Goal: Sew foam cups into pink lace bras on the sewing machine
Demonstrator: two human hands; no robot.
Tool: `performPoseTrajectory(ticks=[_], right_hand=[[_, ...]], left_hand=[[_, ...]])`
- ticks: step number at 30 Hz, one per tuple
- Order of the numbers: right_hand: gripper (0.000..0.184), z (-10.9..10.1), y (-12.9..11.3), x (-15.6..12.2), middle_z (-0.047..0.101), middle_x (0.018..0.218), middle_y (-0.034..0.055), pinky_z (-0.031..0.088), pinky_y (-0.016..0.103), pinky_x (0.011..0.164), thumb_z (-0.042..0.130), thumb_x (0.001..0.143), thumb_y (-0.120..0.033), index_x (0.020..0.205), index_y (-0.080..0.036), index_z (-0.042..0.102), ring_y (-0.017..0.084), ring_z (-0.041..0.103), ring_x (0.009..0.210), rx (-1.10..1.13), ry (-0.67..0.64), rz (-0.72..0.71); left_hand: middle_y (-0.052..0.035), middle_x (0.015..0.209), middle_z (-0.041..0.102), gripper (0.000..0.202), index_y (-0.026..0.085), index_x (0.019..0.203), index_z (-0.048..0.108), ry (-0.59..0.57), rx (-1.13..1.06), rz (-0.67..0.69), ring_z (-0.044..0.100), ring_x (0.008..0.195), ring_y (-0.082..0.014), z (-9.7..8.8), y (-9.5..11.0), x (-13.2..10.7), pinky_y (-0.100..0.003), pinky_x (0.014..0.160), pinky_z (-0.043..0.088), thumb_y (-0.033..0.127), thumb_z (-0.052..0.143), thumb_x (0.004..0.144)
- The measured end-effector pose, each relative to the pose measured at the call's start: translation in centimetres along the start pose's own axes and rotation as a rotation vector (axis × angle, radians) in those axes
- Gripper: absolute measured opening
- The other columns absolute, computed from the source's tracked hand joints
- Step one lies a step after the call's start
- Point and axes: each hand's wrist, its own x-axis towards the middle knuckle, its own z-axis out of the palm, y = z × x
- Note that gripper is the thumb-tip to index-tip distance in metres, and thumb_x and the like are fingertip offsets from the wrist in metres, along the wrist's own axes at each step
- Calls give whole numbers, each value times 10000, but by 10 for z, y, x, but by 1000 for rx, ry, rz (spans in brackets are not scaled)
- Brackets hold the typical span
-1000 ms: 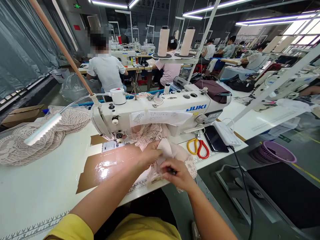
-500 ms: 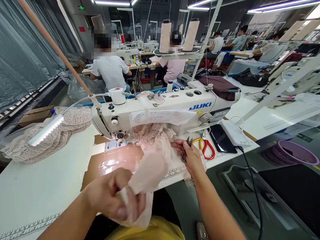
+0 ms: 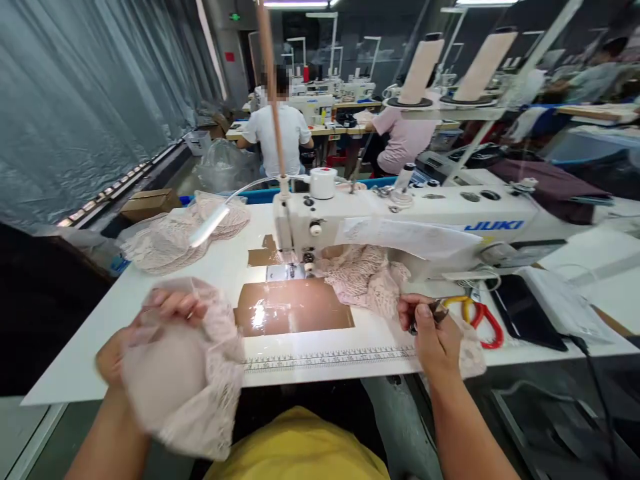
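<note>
My left hand (image 3: pixel 173 310) is closed on a pale pink lace piece (image 3: pixel 215 373) with a smooth rounded cup, lifted over the table's front left edge. In my right hand (image 3: pixel 433 333), dark thread snips (image 3: pixel 439 311) are gripped, their blades poking out past the thumb. More gathered pink lace (image 3: pixel 367 277) lies under the arm of the white sewing machine (image 3: pixel 400 207), just left of my right fingers. Another lace scrap (image 3: pixel 471 350) hangs at the table edge beside my right wrist.
Red-and-yellow-handled scissors (image 3: pixel 487 327) and a black phone (image 3: pixel 525 312) lie to the right. A stack of lace pieces (image 3: pixel 170 240) sits at the far left, near a lamp (image 3: pixel 210 225). Brown board (image 3: pixel 295 307) covers the table before the needle. Co-workers sit farther back.
My left hand has swung left with the lace piece, away from the machine. My right hand still holds the snips near the scissors. The camera view has turned left.
</note>
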Motion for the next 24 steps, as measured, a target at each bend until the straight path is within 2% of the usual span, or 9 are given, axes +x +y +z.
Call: performPoseTrajectory(ticks=[1,3,5,8,12,17,20,24], right_hand=[[257,5,-4,-2,579,771,18,401,261,517,453,945,-385,1000,-196,619,112,488,559,-47,-87,-37],[262,18,-11,-4,577,741,11,411,261,532,445,947,-363,1047,-201,625,120,505,562,-157,-296,-86],[280,33,-18,-3,597,732,16,439,265,575,455,940,-359,1094,-207,633,144,557,621,-261,-493,-112],[314,54,-25,0,648,768,38,473,283,643,464,930,-387,1115,-212,648,181,612,717,-369,-666,-118],[385,76,-28,0,674,824,52,483,305,683,440,935,-443,1179,-211,626,206,627,790,-395,-775,-76],[446,97,-26,-3,652,792,31,463,310,716,353,972,-455,1275,-224,584,188,607,769,-323,-884,-45],[468,101,-25,-5,645,763,32,456,313,727,364,969,-471,1272,-201,597,185,597,758,-299,-883,0],[488,96,-30,-11,658,819,41,458,300,739,374,964,-491,1264,-182,605,165,592,765,-234,-898,143]], left_hand=[[107,759,683,303,320,826,640,11,-100,32,597,954,-215,-2,-2,3,-319,820,503,518,656,596],[7,934,706,359,210,906,662,-31,-124,-28,605,988,-248,-5,-9,5,-329,839,504,307,730,568],[-96,1024,689,399,123,965,671,-97,-54,-119,628,927,-256,-8,-15,5,-316,768,508,295,748,613],[-125,1024,680,433,104,1025,669,-143,48,-129,633,856,-232,-14,-20,4,-277,699,486,394,729,708],[-78,898,693,568,134,1173,633,-270,124,-129,627,813,-210,-13,-21,2,-269,715,466,422,759,701],[-33,862,683,709,169,1320,540,-494,116,-137,616,814,-183,0,-25,5,-267,751,469,361,787,683],[-47,890,687,699,184,1337,528,-581,123,-136,627,866,-209,5,-29,7,-269,744,481,348,773,703],[-63,1006,692,681,214,1317,551,-612,198,-185,624,977,-261,8,-32,4,-281,758,505,358,780,692]])
